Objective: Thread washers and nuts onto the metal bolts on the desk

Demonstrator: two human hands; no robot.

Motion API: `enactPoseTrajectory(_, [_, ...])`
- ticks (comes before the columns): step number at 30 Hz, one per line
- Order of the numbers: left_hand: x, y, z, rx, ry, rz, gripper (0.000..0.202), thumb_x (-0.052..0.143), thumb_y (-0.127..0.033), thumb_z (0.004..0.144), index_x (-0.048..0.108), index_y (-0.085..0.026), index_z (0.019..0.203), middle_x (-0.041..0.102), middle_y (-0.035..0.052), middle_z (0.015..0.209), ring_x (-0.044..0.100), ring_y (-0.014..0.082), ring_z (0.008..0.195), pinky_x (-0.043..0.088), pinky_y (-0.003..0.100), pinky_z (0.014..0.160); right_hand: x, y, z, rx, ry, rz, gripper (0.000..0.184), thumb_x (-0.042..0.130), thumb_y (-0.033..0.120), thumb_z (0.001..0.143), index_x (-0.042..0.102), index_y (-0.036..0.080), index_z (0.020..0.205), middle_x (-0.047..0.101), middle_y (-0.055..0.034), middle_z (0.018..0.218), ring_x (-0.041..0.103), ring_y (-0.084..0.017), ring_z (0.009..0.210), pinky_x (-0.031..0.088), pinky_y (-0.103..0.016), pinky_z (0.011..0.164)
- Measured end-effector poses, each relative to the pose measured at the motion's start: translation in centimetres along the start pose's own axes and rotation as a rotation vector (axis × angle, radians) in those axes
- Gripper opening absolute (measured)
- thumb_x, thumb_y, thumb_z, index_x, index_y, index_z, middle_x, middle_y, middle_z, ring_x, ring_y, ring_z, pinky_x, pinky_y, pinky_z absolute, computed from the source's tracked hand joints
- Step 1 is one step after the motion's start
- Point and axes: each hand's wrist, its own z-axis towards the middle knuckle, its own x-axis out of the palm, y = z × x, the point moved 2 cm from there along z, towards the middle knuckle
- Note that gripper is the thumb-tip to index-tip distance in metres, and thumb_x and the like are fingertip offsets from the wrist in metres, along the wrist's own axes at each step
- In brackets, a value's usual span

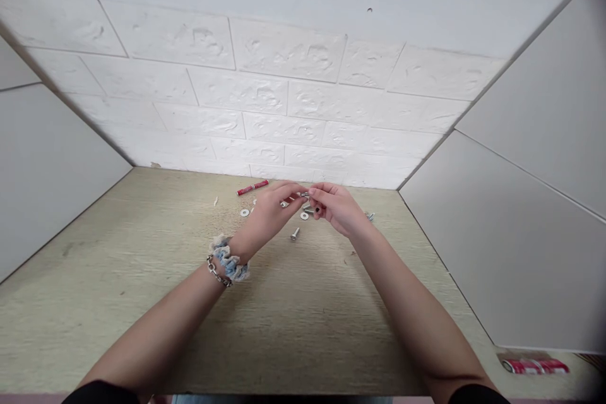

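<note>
My left hand (272,208) and my right hand (334,205) meet above the far middle of the wooden table (142,278). Both pinch a small metal bolt (303,194) held between their fingertips. A chain bracelet and a blue scrunchie (228,262) circle my left wrist. Below the hands a loose bolt (295,234) lies on the table. A washer (244,212) lies left of my left hand, and another washer (303,216) sits under the hands.
A red pen-like stick (252,187) lies near the white brick wall (284,95). More small metal parts (370,216) lie right of my right hand. Grey panels close in the left and right sides. A red can (534,365) lies at the bottom right.
</note>
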Motion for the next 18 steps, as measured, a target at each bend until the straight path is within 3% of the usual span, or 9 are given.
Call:
enactPoseTrajectory(4, [-0.2,-0.5,0.2,-0.188,0.068,-0.105,0.021,0.053,-0.034,0.081,0.065,-0.018,0.087,0.064,0.001,0.075,0.057,0.0111,0.066,0.045,0.023,0.064,-0.2,0.2,-0.1,-0.105,0.032,-0.088,0.02,0.066,0.033,0.068,0.057,0.017,0.075,0.051,0.0034,0.063,0.045,-0.006,0.053,0.038,-0.02,0.048])
enactPoseTrajectory(10, [0.7,-0.4,0.0,-0.562,0.097,-0.631,0.031,0.055,-0.044,0.078,0.06,-0.014,0.078,0.061,0.002,0.069,0.058,0.0107,0.061,0.043,0.021,0.055,0.1,0.6,-0.4,-0.184,0.067,-0.214,0.012,0.061,0.026,0.069,0.053,0.018,0.072,0.052,0.0035,0.067,0.045,-0.006,0.055,0.038,-0.021,0.05])
enactPoseTrajectory(13, [1.0,0.0,-0.1,-0.584,0.102,-0.793,0.029,0.062,-0.04,0.074,0.061,-0.015,0.088,0.063,0.0026,0.078,0.058,0.0086,0.065,0.043,0.021,0.062,0.1,0.8,-0.4,-0.183,0.014,-0.237,0.013,0.061,0.026,0.067,0.052,0.018,0.072,0.052,0.0033,0.067,0.046,-0.007,0.055,0.038,-0.021,0.05])
enactPoseTrajectory(18, [0.9,0.0,0.1,-0.545,0.182,-0.752,0.032,0.069,-0.03,0.069,0.06,-0.017,0.097,0.063,-0.0007,0.073,0.054,0.0072,0.065,0.04,0.021,0.065,0.0,1.0,-0.4,-0.164,-0.027,-0.265,0.012,0.059,0.025,0.066,0.052,0.018,0.072,0.052,0.0029,0.065,0.048,-0.008,0.055,0.039,-0.022,0.05])
